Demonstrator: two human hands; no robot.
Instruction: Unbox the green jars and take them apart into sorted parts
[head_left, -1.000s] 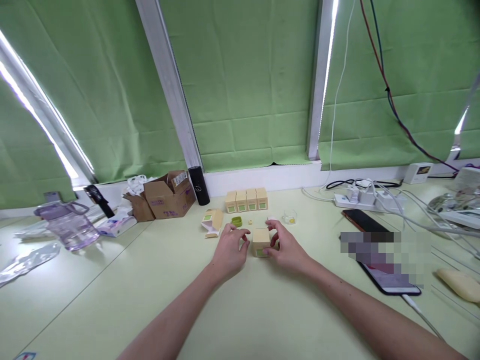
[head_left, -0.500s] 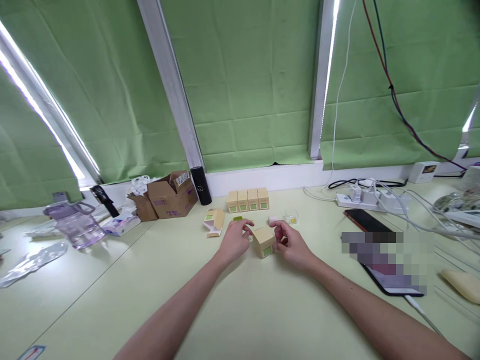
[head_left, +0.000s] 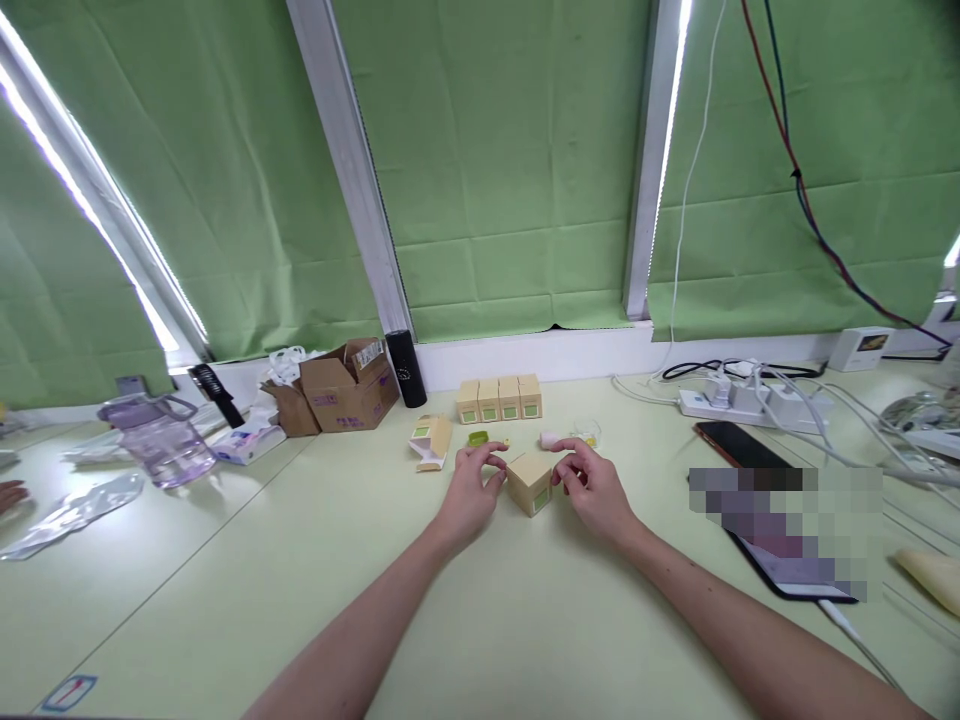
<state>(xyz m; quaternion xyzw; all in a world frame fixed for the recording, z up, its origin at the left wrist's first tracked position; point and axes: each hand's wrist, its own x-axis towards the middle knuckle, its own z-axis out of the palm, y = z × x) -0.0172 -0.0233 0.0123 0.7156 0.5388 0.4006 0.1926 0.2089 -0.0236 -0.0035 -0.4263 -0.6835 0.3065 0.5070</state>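
Note:
A small tan cardboard box [head_left: 530, 484] with a green-edged label stands on the table between my two hands. On its left side is my left hand [head_left: 477, 484], fingers curved and apart, with nothing in them. My right hand [head_left: 591, 487] is at the box's right side, fingers bent and near its edge, also holding nothing. Beyond them lie a green piece [head_left: 478, 438], a pinkish-white piece [head_left: 549, 440] and a clear container [head_left: 587, 434] with something yellow. An open tan box [head_left: 430, 442] lies to the left. Several closed tan boxes [head_left: 499, 399] stand in a row behind.
At the left are a purple water bottle [head_left: 161, 440], a brown carton [head_left: 349, 390] and a black cylinder [head_left: 406, 369]. A power strip [head_left: 739, 405] with cables, a phone [head_left: 739, 444] and a tablet [head_left: 802, 560] are right. Another person's hand [head_left: 11, 496] shows far left.
Both hands have eased slightly away from the box's sides, and the box looks turned a little. Another person's hand has appeared at the left edge. The view has shifted slightly.

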